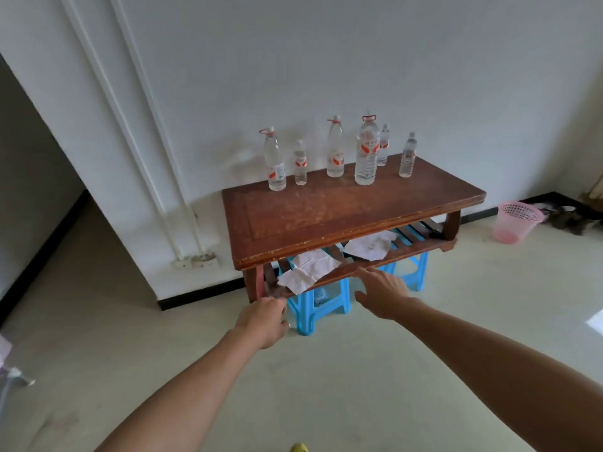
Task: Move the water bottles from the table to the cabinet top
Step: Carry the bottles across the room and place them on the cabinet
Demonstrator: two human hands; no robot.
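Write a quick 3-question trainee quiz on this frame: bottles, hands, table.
1. How many water bottles stand on the wooden table?
2. True or false: the right hand holds a bottle.
3. What lies on the table's lower shelf?
A. crumpled papers
B. cups
C. a bottle on its side

Key: 1. Six, all upright along the far edge by the wall. 2. False; its fingers are spread and hold nothing, short of the table's near edge. 3. A.
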